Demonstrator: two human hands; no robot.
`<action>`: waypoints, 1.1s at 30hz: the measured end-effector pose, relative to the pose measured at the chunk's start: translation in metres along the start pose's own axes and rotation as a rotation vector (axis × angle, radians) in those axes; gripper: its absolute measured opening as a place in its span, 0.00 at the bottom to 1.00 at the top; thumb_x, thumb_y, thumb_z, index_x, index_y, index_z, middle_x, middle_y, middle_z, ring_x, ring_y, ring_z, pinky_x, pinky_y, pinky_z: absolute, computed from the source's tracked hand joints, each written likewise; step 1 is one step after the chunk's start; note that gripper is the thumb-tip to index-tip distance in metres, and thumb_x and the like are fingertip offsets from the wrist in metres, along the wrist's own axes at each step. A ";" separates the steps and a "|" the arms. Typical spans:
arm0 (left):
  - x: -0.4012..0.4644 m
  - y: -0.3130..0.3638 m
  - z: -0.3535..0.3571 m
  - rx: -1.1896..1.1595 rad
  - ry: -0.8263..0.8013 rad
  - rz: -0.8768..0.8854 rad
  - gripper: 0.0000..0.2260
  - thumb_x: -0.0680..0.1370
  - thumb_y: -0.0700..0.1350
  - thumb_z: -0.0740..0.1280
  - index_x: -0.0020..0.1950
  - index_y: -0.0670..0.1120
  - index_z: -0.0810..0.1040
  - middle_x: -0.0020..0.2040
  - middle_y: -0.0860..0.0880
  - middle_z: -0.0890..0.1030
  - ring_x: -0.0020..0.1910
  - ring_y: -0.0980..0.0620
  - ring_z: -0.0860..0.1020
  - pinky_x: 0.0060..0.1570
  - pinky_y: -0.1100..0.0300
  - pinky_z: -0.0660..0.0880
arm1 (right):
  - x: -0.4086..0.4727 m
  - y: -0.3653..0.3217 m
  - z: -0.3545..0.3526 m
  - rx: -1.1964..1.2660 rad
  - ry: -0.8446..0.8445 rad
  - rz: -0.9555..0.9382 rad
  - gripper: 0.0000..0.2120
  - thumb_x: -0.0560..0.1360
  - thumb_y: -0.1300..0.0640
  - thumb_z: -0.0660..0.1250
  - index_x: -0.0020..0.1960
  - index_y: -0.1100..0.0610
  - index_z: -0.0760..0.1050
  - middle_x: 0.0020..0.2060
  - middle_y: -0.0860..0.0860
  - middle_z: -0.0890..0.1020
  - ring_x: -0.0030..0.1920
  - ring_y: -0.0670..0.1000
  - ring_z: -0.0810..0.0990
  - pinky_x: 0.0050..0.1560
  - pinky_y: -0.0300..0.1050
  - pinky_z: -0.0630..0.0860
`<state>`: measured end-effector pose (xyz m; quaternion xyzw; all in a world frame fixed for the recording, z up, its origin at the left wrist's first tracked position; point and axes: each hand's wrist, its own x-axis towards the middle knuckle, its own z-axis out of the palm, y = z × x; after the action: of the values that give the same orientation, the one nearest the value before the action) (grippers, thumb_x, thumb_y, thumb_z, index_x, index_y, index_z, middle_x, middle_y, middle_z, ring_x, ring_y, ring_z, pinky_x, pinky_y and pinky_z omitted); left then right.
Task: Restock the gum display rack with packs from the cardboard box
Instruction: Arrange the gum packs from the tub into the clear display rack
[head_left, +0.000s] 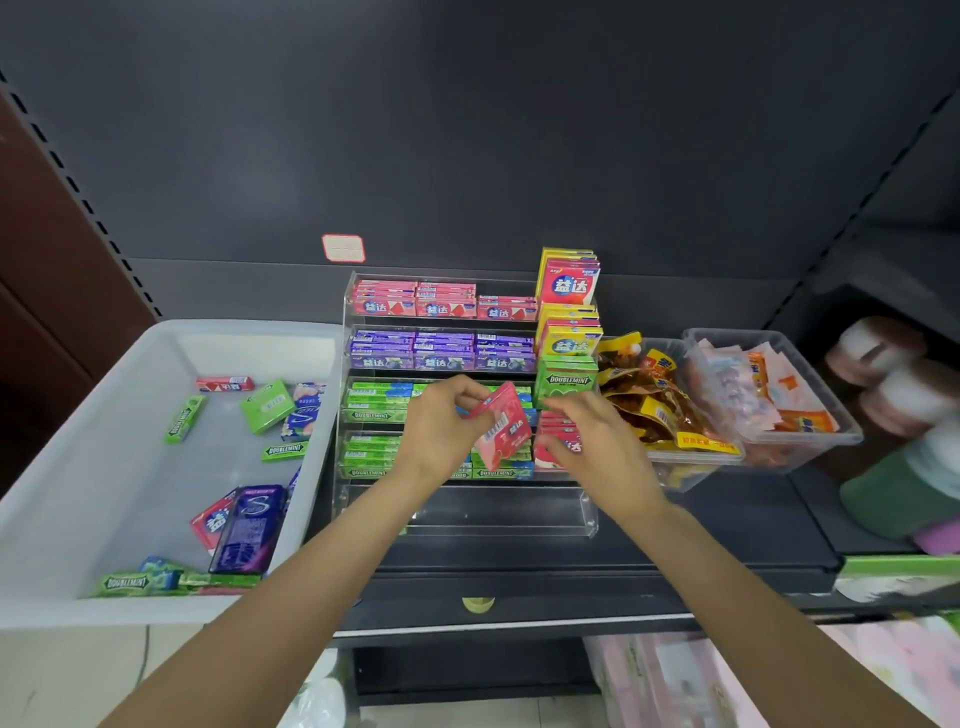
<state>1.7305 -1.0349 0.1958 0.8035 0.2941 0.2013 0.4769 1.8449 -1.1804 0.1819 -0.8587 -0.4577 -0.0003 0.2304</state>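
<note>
A clear acrylic gum rack (467, 509) stands on the dark shelf, its tiers filled with pink, purple and green packs. My left hand (441, 426) pinches a flat pink-red gum pack (501, 428), held tilted in front of the green tiers. My right hand (597, 441) reaches into the rack's lower right slot, its fingers on the pink packs (563, 447) stacked there. A white plastic bin (104, 395) at the left holds several loose gum packs, among them a purple pack (249, 527) and a green Doublemint pack (267, 405).
Two clear tubs of snack sachets (769, 395) stand right of the rack. Yellow and green boxed gum (569, 280) stacks along the rack's right column. The rack's bottom front tray (493, 512) holds nothing. Blurred bottles sit at the far right.
</note>
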 end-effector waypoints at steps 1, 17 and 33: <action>0.000 0.003 0.002 -0.046 -0.007 -0.023 0.04 0.74 0.39 0.70 0.45 0.47 0.78 0.38 0.55 0.77 0.41 0.53 0.78 0.42 0.59 0.77 | -0.002 -0.005 -0.001 0.065 -0.048 -0.013 0.28 0.74 0.47 0.67 0.71 0.52 0.65 0.64 0.49 0.71 0.64 0.48 0.70 0.58 0.42 0.72; 0.003 0.017 0.035 0.153 -0.141 0.196 0.08 0.75 0.41 0.69 0.54 0.44 0.78 0.51 0.49 0.78 0.41 0.57 0.77 0.38 0.74 0.72 | -0.016 0.031 -0.019 0.359 -0.157 0.096 0.15 0.76 0.61 0.65 0.63 0.60 0.74 0.57 0.53 0.81 0.58 0.48 0.79 0.56 0.45 0.78; 0.000 0.000 0.065 0.300 -0.131 0.228 0.08 0.75 0.38 0.69 0.54 0.42 0.79 0.46 0.46 0.81 0.44 0.52 0.79 0.50 0.62 0.76 | -0.007 0.036 -0.022 -0.366 -0.056 0.015 0.06 0.77 0.56 0.63 0.54 0.53 0.73 0.47 0.50 0.80 0.50 0.53 0.76 0.54 0.47 0.66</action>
<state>1.7697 -1.0768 0.1653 0.9051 0.1963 0.1550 0.3440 1.8738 -1.2121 0.1852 -0.8894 -0.4498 -0.0579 0.0573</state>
